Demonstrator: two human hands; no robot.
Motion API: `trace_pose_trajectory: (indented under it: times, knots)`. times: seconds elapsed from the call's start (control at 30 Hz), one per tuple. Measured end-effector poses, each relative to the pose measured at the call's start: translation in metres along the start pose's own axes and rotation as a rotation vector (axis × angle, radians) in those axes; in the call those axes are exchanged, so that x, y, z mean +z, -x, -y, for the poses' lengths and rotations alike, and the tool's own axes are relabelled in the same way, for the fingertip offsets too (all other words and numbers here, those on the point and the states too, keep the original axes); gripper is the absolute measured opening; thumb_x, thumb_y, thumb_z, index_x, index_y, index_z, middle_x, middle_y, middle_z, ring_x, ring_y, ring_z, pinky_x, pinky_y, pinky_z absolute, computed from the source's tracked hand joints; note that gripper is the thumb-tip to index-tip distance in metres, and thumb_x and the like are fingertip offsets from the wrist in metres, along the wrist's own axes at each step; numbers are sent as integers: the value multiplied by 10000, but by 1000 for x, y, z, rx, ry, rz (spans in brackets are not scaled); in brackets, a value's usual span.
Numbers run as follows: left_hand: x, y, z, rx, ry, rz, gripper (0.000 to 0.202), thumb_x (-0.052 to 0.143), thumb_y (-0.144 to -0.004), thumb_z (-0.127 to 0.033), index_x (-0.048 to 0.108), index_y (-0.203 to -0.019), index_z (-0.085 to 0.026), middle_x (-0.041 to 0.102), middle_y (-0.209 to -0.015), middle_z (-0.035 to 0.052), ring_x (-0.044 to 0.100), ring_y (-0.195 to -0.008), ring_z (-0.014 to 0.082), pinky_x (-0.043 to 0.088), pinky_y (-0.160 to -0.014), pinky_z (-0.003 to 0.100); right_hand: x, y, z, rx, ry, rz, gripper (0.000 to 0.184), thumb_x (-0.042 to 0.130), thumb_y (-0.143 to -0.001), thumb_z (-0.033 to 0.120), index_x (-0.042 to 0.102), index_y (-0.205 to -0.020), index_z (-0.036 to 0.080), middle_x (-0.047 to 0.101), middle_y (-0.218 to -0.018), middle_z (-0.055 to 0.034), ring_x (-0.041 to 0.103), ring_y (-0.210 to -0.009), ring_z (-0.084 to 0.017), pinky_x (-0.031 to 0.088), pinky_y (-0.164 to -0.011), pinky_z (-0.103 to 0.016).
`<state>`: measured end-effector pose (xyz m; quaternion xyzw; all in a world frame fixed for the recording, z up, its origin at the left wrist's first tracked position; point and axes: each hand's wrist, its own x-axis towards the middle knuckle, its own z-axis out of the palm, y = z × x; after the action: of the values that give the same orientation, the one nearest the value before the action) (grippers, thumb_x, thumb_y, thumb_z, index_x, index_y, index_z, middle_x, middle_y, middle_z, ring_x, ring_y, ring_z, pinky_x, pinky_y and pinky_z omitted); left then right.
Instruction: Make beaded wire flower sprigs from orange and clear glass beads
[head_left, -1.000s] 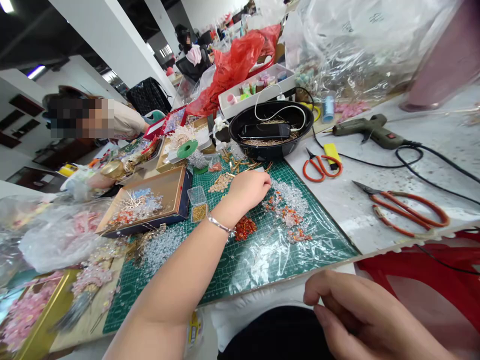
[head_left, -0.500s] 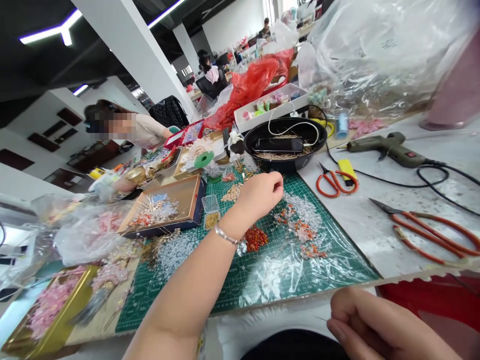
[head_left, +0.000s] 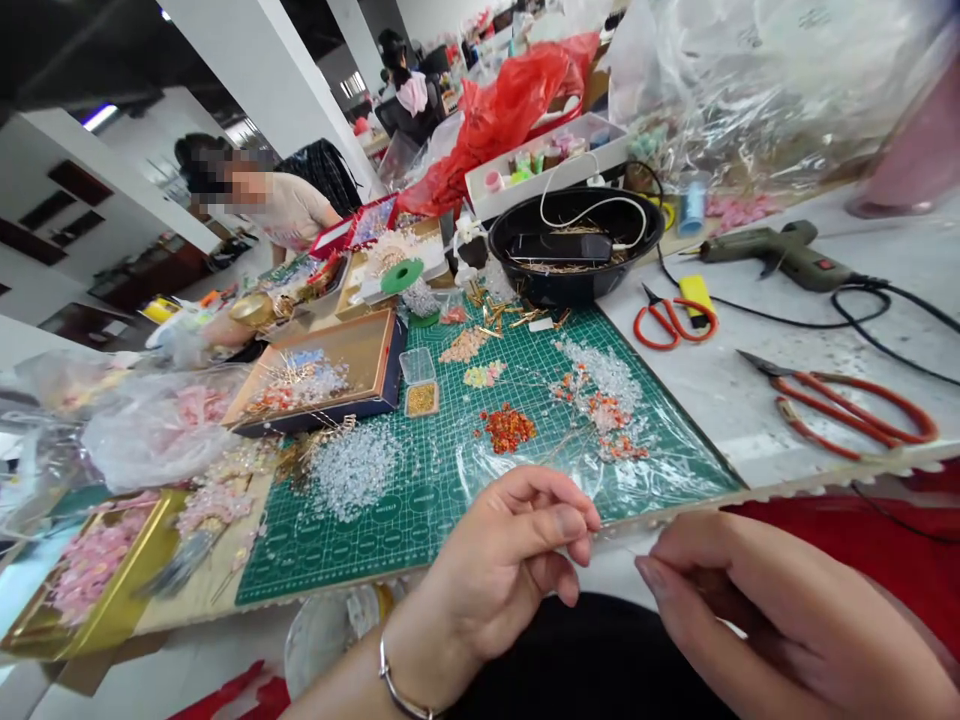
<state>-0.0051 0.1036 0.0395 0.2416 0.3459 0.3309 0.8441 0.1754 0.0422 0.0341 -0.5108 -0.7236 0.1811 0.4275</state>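
My left hand [head_left: 517,560], with a bracelet at the wrist, is over the table's front edge. Its thumb presses against the forefinger; whatever is pinched there is too small to make out. Close by on the right, my right hand [head_left: 787,600] is closed, and a thin wire [head_left: 631,549] seems to poke out from its fingertips. Beyond the hands lies a green cutting mat [head_left: 427,525]. On it are orange-red beads [head_left: 508,428], clear beads [head_left: 352,470], pale yellow beads [head_left: 484,374], peach beads [head_left: 463,345] and a small box of gold beads [head_left: 422,400].
To the right lie orange-handled pliers [head_left: 855,405], small scissors [head_left: 675,322] and a glue gun [head_left: 787,255] with its cord. A black bowl [head_left: 517,275] holds a phone [head_left: 562,247]. A shallow box [head_left: 367,365] stands left. Another person [head_left: 289,205] sits across.
My left hand has come back from the far part of the mat to the front edge, beside my right hand. My right hand stays closed and sits slightly higher in view. The view has tilted down.
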Motion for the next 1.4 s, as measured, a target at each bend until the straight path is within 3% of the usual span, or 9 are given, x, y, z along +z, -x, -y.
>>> trace_pose_trajectory:
  times: [0.57, 0.93, 1.1, 1.27, 1.4]
  knots:
    - [-3, 12, 5, -45, 2, 66, 139, 818, -753, -175, 695, -809, -141, 692, -744, 20, 557, -508, 47, 455, -381, 100, 4, 3, 13, 45, -37, 9, 111, 560, -923, 182, 538, -863, 273, 566, -573, 49, 539, -435, -121, 423, -410, -231]
    - [1, 15, 6, -11, -100, 2, 170, 850, -718, -188, 701, -792, -154, 696, -758, 17, 584, -540, 65, 443, -376, 109, 2, 1, 12, -7, -21, 40, 126, 538, -917, 163, 535, -832, 256, 562, -561, 58, 512, -422, -99, 415, -414, -203]
    - [1, 18, 5, 98, -308, 9, 177, 842, -757, -228, 710, -862, -174, 681, -768, 0, 609, -596, 68, 507, -480, 137, 2, -8, 14, -21, -63, 65, 159, 514, -929, 149, 549, -803, 241, 652, -587, 44, 598, -451, -96, 477, -457, -181]
    - [6, 23, -3, 230, -743, -84, 169, 735, -875, -236, 714, -1042, -219, 743, -874, 12, 683, -751, 91, 557, -709, 188, 5, -3, 5, 48, -41, 126, 135, 531, -942, 155, 619, -1009, 233, 786, -791, -7, 749, -634, -145, 581, -573, -205]
    - [9, 12, -18, 200, -995, -74, 199, 755, -840, -312, 729, -1004, -203, 760, -856, 32, 691, -737, 135, 552, -672, 233, 4, -2, -2, 53, -29, 106, 117, 527, -953, 184, 633, -935, 230, 757, -718, -5, 716, -572, -141, 570, -541, -210]
